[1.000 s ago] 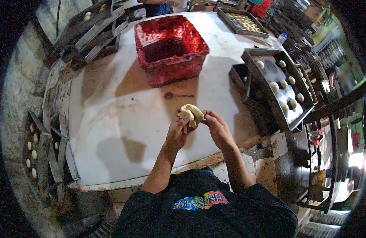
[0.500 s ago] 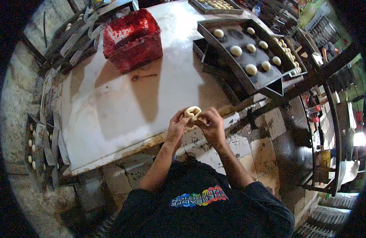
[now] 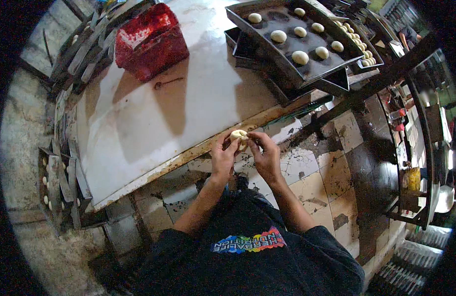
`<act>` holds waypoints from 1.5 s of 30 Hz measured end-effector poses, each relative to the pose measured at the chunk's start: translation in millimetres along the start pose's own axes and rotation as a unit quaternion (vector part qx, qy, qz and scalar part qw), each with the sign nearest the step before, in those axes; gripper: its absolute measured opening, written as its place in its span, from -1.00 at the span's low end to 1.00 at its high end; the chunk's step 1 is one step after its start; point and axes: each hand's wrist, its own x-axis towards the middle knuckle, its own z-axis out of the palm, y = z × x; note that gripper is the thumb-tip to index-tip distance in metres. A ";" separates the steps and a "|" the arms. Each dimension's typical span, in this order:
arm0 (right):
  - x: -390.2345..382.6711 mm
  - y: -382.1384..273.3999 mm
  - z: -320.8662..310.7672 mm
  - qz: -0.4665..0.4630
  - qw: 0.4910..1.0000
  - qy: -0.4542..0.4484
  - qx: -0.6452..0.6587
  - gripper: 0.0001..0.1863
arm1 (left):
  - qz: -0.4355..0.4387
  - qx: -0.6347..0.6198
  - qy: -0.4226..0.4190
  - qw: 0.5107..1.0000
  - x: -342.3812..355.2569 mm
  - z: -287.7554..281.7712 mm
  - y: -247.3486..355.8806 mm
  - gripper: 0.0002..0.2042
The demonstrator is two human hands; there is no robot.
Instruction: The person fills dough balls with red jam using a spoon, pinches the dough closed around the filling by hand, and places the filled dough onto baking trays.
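Note:
Between my two hands is a small piece of pale dough (image 3: 239, 134), held up in front of me by the near edge of the white table. My left hand (image 3: 223, 154) grips its left side, fingers and thumb closed on it. On the other side my right hand (image 3: 264, 150) pinches the dough at its right edge. The dough's upper rim is folded inward, and fingers hide part of its underside. Farther off to the right, a dark metal tray (image 3: 307, 81) bears several round dough balls (image 3: 278, 36), spaced apart.
A red box (image 3: 154, 47) stands on the white table (image 3: 139, 133), with a thin dark tool (image 3: 167, 83) beside it. More trays are stacked beneath the dough tray. Tins with dough balls (image 3: 45, 180) stand at far left. A dark beam (image 3: 386, 84) crosses at right.
The dough's open ring shape has become narrower, its rim pressed together. My right hand's fingers have shifted onto its edge. The table and trays appear slightly farther left and up in view.

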 end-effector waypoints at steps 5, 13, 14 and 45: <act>-6.2 -5.9 22.7 -0.092 0.991 -0.057 -0.074 -0.68 | 0.068 0.160 0.012 0.985 4.5 -26.4 6.3 -0.79; 35.6 -21.0 73.9 0.010 0.995 -0.094 -0.041 -0.77 | 0.046 0.132 -0.070 0.988 28.6 -78.9 38.3 -0.74; 39.9 -11.2 77.5 0.072 0.979 -0.177 -0.065 -0.78 | 0.027 0.140 -0.081 0.986 32.4 -85.9 46.3 -0.72; 92.1 -24.5 283.8 0.063 0.991 -0.095 -0.074 -0.77 | -0.055 0.026 0.021 0.998 125.4 -220.4 127.8 -0.80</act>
